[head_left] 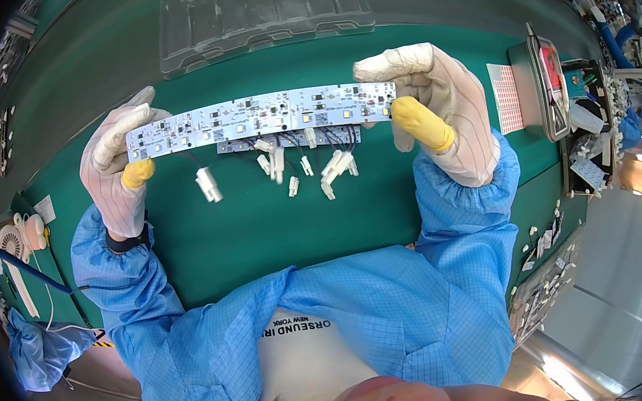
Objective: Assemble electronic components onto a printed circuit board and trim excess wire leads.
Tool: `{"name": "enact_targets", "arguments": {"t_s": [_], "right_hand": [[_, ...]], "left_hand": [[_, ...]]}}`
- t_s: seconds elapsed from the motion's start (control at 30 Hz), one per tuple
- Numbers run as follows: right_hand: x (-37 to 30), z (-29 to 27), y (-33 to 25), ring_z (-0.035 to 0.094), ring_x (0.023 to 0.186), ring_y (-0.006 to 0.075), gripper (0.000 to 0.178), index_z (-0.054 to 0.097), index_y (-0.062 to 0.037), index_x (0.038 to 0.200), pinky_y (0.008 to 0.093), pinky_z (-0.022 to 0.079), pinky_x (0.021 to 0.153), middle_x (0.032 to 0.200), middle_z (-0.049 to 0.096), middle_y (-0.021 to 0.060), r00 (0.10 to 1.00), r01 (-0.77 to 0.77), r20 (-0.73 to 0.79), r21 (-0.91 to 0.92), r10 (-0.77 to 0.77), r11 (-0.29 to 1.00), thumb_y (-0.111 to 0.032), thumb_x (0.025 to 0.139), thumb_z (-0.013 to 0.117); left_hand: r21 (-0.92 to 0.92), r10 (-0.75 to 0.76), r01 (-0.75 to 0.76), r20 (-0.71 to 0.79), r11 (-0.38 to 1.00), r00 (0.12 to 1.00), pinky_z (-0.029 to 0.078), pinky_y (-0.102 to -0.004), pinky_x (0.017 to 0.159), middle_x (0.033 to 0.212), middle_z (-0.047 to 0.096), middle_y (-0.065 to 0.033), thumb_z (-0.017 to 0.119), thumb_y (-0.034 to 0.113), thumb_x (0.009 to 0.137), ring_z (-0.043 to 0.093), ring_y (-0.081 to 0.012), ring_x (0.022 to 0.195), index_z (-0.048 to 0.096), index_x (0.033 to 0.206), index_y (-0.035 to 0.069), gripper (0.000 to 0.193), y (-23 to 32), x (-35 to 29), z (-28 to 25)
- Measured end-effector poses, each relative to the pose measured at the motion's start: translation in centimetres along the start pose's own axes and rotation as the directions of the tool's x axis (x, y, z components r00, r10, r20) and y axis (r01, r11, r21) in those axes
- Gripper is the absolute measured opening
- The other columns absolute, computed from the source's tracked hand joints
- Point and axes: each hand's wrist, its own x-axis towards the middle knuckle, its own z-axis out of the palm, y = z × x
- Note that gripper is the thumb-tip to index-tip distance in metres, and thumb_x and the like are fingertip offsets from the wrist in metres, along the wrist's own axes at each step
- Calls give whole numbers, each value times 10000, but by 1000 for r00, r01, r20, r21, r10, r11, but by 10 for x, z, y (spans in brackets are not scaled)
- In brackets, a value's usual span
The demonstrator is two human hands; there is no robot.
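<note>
A long, slightly curved white LED circuit board (261, 114) is held up level between my two gloved hands. Its left end is pinched by my left hand (114, 153), with a yellow cover on the thumb. At the other end my right hand (449, 116) grips the board between fingers and a yellow-covered thumb. Below and partly hidden by it lies another board (233, 147) on the green mat (293, 231). Thin wires run from there to several white plug connectors (278, 164). One more connector (208, 186) hangs on wires under the held board's left part.
A clear plastic tray (262, 11) lies beyond the boards. At the right stand a metal tin (548, 90) and a sheet of small red-marked labels (506, 97). A small white fan (11, 241) and a blue hose (18, 260) are at the left. Loose parts (545, 243) lie lower right.
</note>
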Motion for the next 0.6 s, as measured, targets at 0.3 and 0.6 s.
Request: {"name": "enact_targets", "arguments": {"t_s": [0.3,0.6], "right_hand": [[3,0,8,453,519,44,591,559,16,1127,185,357,501,861,609,55,999,39,-6,-74,-39,996,-462,802,682],[-20,-64,112,406,1207,402,1080,270,-56,1413,477,394,953,1346,383,184,993,-86,-82,-995,-81,-46,-655,610,673]], "left_hand": [[-237,91,-103,-59,966,994,353,-565,1015,979,633,-184,626,333,871,619,-289,910,550,1191,48,435,3,-3,8],[-705,-366,212,-72,677,928,469,-437,959,1078,637,-154,702,275,818,629,-246,1004,530,1201,-33,521,1,-30,4]]}}
